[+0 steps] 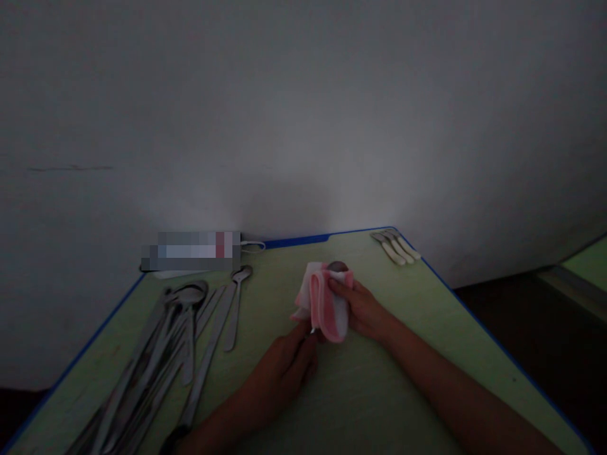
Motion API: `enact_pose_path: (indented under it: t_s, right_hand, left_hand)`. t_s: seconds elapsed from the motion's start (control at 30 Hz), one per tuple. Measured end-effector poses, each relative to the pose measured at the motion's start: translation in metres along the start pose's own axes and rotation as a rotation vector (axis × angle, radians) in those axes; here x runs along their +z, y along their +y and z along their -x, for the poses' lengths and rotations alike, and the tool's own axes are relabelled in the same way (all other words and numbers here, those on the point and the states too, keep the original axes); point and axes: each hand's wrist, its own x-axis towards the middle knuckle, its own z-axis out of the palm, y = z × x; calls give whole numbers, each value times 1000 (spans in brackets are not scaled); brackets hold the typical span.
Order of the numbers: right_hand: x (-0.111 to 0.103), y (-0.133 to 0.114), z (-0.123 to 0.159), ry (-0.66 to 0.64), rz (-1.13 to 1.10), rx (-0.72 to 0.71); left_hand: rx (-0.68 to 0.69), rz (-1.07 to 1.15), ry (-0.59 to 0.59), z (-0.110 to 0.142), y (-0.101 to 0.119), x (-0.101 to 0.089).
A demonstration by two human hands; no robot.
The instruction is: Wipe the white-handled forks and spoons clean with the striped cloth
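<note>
My left hand is closed around the handle of a spoon, low over the middle of the table. The spoon's dark metal bowl shows above a folded pink and white cloth, which covers most of its length. Around the bowl end, my right hand is closed on the cloth, with the thumb pressed on its front. Left of my hands lies a pile of metal spoons and other long cutlery. A single spoon rests at the pile's right side.
Several cream-handled forks lie side by side at the far right corner. A blurred-out object with a white loop stands at the back left. The green table has a blue edge and meets a grey wall.
</note>
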Motion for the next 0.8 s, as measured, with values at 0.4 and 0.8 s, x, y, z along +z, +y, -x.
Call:
enact_pose_path:
  t_s: [0.4,0.8]
  right_hand:
    - [2,-1,1,-1,20,12]
    - [-4,8,-3,161,225,-193]
  left_hand:
    - [-29,78,-68,-1,4,-2]
    - [-13,63,-52,0,2,0]
